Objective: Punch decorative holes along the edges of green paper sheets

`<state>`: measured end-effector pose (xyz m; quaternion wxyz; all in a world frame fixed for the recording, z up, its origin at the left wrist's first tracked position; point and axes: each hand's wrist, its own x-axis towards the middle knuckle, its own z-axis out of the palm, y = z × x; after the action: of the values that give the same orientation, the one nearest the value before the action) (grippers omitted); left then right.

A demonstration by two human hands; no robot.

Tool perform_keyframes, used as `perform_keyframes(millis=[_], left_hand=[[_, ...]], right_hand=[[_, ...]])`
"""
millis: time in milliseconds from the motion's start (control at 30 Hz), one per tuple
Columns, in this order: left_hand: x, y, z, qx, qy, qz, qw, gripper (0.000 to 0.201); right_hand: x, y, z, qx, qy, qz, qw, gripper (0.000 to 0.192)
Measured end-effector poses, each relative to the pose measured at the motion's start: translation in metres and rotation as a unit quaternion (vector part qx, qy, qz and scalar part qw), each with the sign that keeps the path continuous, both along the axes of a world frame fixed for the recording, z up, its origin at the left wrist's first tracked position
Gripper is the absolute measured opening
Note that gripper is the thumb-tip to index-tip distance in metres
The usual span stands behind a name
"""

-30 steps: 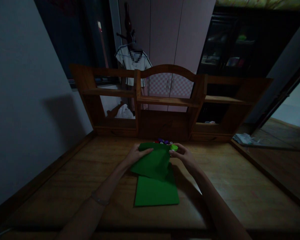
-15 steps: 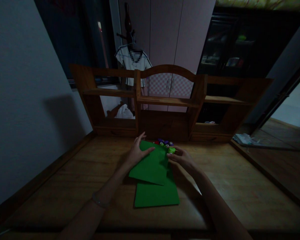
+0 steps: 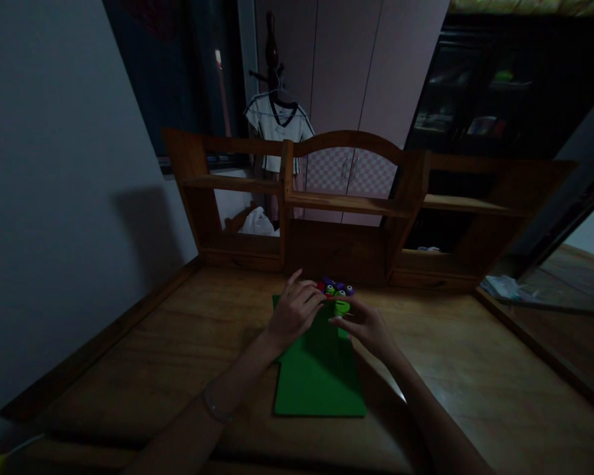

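My right hand (image 3: pixel 367 324) pinches a small bright-green toy (image 3: pixel 342 308) with a pale underside, just above the green boards. Close on its left is my left hand (image 3: pixel 297 310), palm down, fingers drawn together and pointing right. Its thumb is hidden, and anything between its fingertips is too dark to make out. Beneath both hands, a flat green board (image 3: pixel 319 389) lies on the desk; another green layer overlaps its far part, offset to the left. Just beyond the fingertips sits a cluster of small purple, green and red toys (image 3: pixel 339 288) with round white eyes.
The wooden desk (image 3: pixel 202 343) has a shelf unit (image 3: pixel 346 204) along its back edge. A wall (image 3: pixel 54 218) borders the left side. Behind stand a coat rack with a hanging shirt (image 3: pixel 280 125), a pink wardrobe (image 3: pixel 351 79) and a dark cabinet (image 3: pixel 470 99).
My left hand has let go of the tilted upper green board, which now lies flat, and has moved right beside my right hand. The right hand still holds the green toy. The view has shifted slightly.
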<state>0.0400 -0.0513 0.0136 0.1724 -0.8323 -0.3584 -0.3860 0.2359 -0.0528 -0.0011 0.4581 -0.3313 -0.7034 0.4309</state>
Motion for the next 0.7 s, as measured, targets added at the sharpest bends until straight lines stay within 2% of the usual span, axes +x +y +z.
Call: perform_keyframes(millis=[233, 333, 700], left_hand=[[-0.003, -0.002, 0.000, 0.007, -0.010, -0.027, 1.000, 0.019], [-0.002, -0.002, -0.002, 0.014, -0.007, -0.031, 0.999, 0.021], [-0.002, -0.005, 0.001, 0.007, 0.011, -0.032, 0.999, 0.023]], right_hand=[[0.001, -0.002, 0.003, 0.120, -0.068, -0.021, 0.990, 0.039], [0.001, -0.003, 0.007, 0.147, -0.092, -0.036, 0.984, 0.038], [0.002, -0.007, 0.013, 0.128, -0.119, -0.057, 0.983, 0.039]])
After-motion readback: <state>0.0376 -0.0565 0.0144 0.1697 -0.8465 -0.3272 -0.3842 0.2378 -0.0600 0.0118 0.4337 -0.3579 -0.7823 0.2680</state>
